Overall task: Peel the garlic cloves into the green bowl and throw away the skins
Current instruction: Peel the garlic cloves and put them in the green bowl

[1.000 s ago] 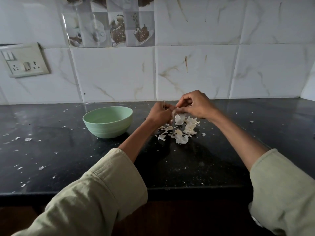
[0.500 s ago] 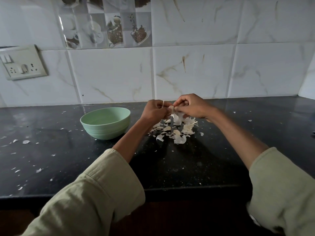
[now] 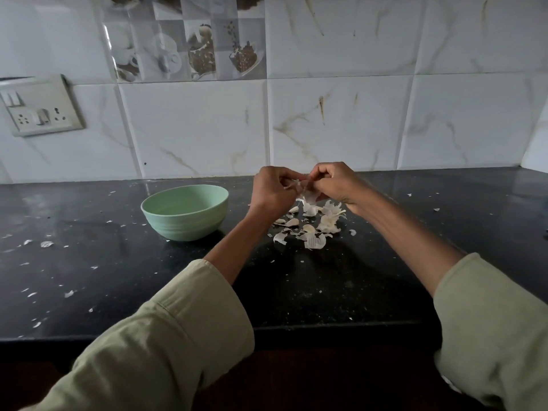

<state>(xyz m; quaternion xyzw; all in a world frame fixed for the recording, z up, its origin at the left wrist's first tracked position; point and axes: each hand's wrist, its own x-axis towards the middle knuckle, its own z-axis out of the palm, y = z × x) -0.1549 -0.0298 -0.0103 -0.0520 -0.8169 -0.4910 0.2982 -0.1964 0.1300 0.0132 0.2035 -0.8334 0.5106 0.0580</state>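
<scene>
Left hand and right hand met above counter, fingers curled — both pinched garlic piece, skin dangling. Skins and cloves lay beneath. Green bowl sat left, nearby.

Both forearms reach forward over the countertop, bare from rolled pale green sleeves, and converge toward its back edge. The left hand and right hand meet, raised above the surface, fingers curled, each pinching the same garlic clove between them.
</scene>
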